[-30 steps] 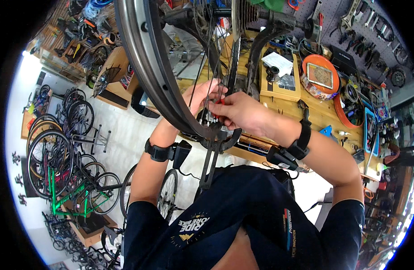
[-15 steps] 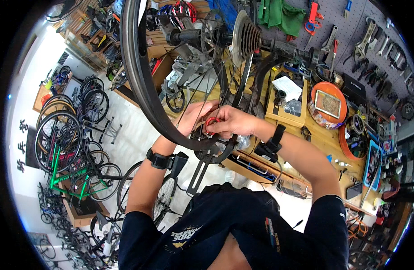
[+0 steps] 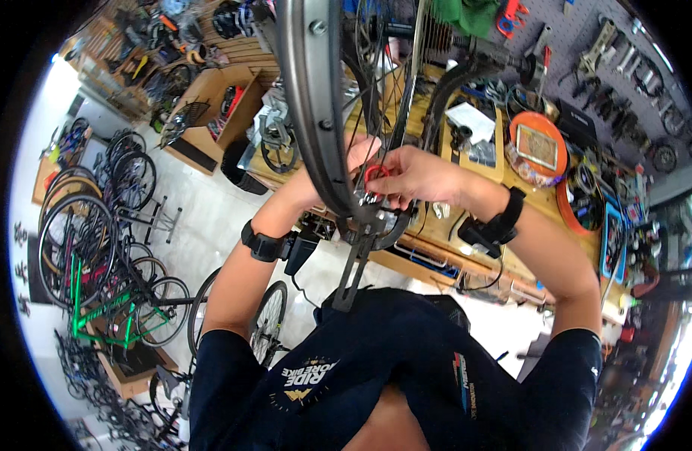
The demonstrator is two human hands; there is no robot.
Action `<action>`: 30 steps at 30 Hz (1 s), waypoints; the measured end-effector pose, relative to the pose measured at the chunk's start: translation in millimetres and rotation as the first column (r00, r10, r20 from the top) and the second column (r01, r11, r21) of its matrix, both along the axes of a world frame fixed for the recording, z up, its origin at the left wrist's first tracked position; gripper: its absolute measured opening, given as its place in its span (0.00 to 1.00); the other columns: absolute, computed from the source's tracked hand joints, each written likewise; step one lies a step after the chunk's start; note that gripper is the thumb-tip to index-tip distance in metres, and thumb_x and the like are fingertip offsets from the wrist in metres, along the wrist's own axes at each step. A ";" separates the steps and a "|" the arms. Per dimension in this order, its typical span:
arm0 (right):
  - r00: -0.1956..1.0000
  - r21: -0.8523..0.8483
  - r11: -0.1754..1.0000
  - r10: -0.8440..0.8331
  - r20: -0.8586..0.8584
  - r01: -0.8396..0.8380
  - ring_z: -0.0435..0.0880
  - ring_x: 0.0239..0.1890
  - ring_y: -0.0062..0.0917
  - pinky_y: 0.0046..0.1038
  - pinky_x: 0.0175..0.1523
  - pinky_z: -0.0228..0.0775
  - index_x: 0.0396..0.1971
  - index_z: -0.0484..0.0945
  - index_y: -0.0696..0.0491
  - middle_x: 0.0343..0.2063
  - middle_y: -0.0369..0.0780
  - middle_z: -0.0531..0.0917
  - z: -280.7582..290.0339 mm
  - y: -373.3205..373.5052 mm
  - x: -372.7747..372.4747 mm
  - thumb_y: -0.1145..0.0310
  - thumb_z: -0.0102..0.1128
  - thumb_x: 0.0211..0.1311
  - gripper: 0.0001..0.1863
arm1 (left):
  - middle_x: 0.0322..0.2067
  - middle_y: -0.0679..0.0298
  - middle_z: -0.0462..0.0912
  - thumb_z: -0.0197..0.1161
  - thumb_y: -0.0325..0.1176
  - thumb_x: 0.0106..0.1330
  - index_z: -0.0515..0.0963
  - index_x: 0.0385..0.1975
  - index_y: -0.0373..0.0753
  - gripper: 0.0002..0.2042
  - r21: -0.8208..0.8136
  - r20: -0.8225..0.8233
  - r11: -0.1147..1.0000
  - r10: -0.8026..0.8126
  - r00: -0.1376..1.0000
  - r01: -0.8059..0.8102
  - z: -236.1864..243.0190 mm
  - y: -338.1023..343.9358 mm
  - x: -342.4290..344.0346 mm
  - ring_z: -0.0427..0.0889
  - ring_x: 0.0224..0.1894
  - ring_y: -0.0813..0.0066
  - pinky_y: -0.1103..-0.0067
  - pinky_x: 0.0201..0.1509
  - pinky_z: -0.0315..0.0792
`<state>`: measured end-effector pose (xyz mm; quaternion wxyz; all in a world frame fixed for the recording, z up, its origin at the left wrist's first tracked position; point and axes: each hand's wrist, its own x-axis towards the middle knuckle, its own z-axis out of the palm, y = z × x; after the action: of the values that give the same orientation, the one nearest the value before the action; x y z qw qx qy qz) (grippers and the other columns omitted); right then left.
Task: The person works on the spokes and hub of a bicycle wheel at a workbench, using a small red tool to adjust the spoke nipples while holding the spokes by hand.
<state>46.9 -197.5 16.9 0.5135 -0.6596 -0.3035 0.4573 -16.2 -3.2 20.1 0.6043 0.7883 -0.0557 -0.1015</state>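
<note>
A bicycle wheel rim (image 3: 310, 90) rises close to the camera, upright in a dark truing stand (image 3: 355, 274). Its thin spokes (image 3: 368, 98) run down past my fingers. In my right hand (image 3: 423, 177) a small round red spoke wrench (image 3: 376, 174) is pinched between thumb and fingers, at the spokes just inside the rim's lower part. My left hand (image 3: 307, 189) reaches behind the rim from the left; its fingertips show beyond the rim, near the spokes and the wrench. The rim hides most of those fingers, so their grip is unclear.
A wooden workbench (image 3: 428, 234) extends right, bearing a cardboard tray (image 3: 504, 161), an orange round tub (image 3: 560, 135) and a blue tray (image 3: 610, 248). Tools hang on a grey pegboard (image 3: 564, 52). Bicycles, including a green frame (image 3: 77, 301), crowd the left. An open cardboard box (image 3: 210, 113) stands behind.
The view has shifted, so the wheel's upper part and sprockets sit higher and partly out of frame. The rim appears more edge-on. My right hand still holds the spoke wrench.
</note>
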 end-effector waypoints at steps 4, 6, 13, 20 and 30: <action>0.975 -0.101 0.993 -0.042 0.219 0.066 0.76 0.19 0.16 0.20 0.24 0.69 0.28 0.78 0.59 0.17 0.34 0.77 11.0 -6.3 -9.3 0.58 0.66 0.60 0.17 | 0.33 0.67 0.80 0.45 0.57 0.71 0.78 0.44 0.35 0.27 -0.080 0.023 0.996 -0.046 0.999 0.047 2.1 9.0 -11.7 0.76 0.37 0.81 0.79 0.42 0.71; 0.944 -0.100 0.990 -0.059 0.324 0.096 0.77 0.19 0.18 0.22 0.24 0.70 0.31 0.79 0.59 0.18 0.37 0.78 6.9 -6.9 -13.6 0.57 0.66 0.59 0.18 | 0.26 0.71 0.78 0.51 0.53 0.71 0.80 0.39 0.36 0.23 -0.071 0.062 0.985 -0.156 0.986 0.160 2.6 14.7 -9.0 0.74 0.29 0.85 0.84 0.31 0.68; 0.687 0.064 0.951 -0.264 0.677 0.303 0.82 0.28 0.31 0.31 0.36 0.73 0.33 0.80 0.60 0.24 0.43 0.82 -1.3 -12.6 -38.8 0.61 0.71 0.52 0.18 | 0.19 0.71 0.78 0.63 0.50 0.64 0.83 0.28 0.35 0.20 0.222 0.168 0.896 -0.424 0.890 0.385 6.2 1.6 16.7 0.71 0.22 0.87 0.84 0.26 0.63; 0.762 -0.016 0.930 -0.291 0.579 0.367 0.81 0.26 0.28 0.29 0.32 0.72 0.32 0.81 0.61 0.23 0.44 0.82 -18.4 -50.5 -3.4 0.60 0.66 0.56 0.17 | 0.10 0.69 0.67 0.67 0.49 0.58 0.78 0.16 0.32 0.23 0.338 0.002 0.915 -0.233 0.972 0.219 13.5 -13.2 9.4 0.62 0.16 0.83 0.77 0.21 0.57; 0.887 0.094 0.929 -0.371 0.275 0.359 0.78 0.22 0.18 0.19 0.27 0.71 0.43 0.73 0.64 0.22 0.36 0.78 -20.1 6.1 40.8 0.49 0.58 0.64 0.28 | 0.12 0.68 0.72 0.66 0.37 0.60 0.79 0.23 0.31 0.14 0.461 0.269 0.887 -0.149 0.952 0.008 2.9 -17.4 -7.5 0.65 0.18 0.84 0.78 0.22 0.61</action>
<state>87.6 -191.4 -3.2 0.5538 -0.7538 -0.2548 0.2456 -23.7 -20.6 23.1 0.3832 0.9108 -0.1525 -0.0170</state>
